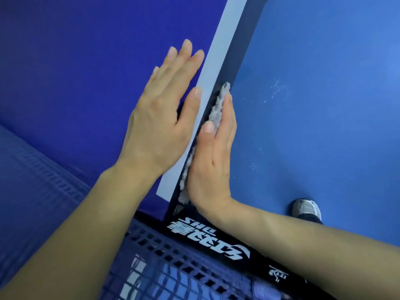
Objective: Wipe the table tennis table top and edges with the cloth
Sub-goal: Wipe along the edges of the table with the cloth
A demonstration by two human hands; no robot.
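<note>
White letters reading "DHS", with white Chinese characters beside them, are showing upside down on the black band (207, 234) at the end of the net (173, 256). A smaller white mark lower on that band is too small to read.

The cloth (216, 111) is lying along the dark side edge (244, 46) of the table (86, 61), just beyond the net. Its long axis is running with the edge, pointing up and to the right in the head view. It is grey and fluffy, with a shaggy pile sticking out past the fingertips and below the heel of the palm.

The right hand (214, 161) is pressing the cloth flat against that edge. Its grip is wide, with the fingers straight and together and the thumb lying along the cloth's upper side.

The left hand (160, 118) is resting palm down on the smooth, deep blue table top. Its grip is also wide, holding nothing, with the fingers straight and the thumb touching the white line (223, 53) that is bordering the top.

The net is a dark mesh of small square holes. Beyond the edge, the lighter blue floor (324, 105) is looking matte, with pale specks (277, 87) scattered on it. A grey shoe (306, 208) is standing on it near the right forearm.
</note>
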